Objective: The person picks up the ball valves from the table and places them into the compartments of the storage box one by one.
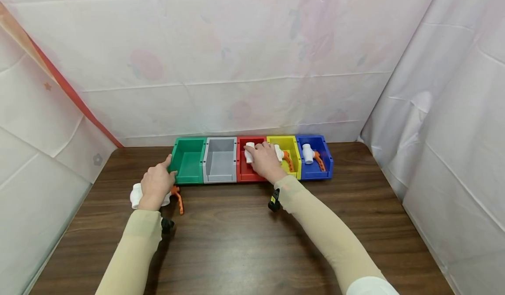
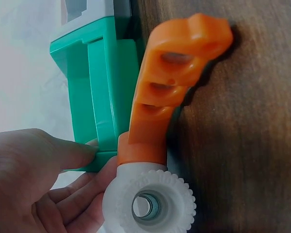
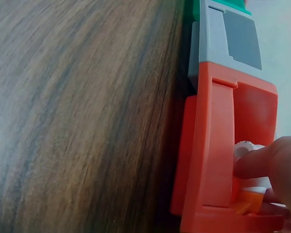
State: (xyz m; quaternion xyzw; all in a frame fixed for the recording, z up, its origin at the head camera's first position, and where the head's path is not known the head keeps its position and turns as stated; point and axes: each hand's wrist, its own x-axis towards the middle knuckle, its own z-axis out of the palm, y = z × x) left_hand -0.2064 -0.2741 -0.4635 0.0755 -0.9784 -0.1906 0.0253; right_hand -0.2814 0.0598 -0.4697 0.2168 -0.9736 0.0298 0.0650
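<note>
In the head view my left hand (image 1: 157,182) is at the left side of the green bin (image 1: 190,160). Its thumb and fingers lie on either side of the bin's wall in the left wrist view. Just beneath that hand, a white ball valve (image 2: 121,199) with an orange handle rests on the table, partly covered. My right hand (image 1: 267,160) reaches into the red bin (image 3: 218,145), gripping a white ball valve (image 1: 249,152) between thumb and fingers. Part of its orange handle (image 3: 251,200) shows in the right wrist view; the hand hides the rest.
A grey bin (image 1: 220,160) stands between the green and red ones. Right of the red bin, the yellow bin (image 1: 295,172) and the blue bin (image 1: 328,160) each contain an orange-handled ball valve. The bins form a row on the wooden table (image 1: 236,242), before a white curtain (image 1: 236,45).
</note>
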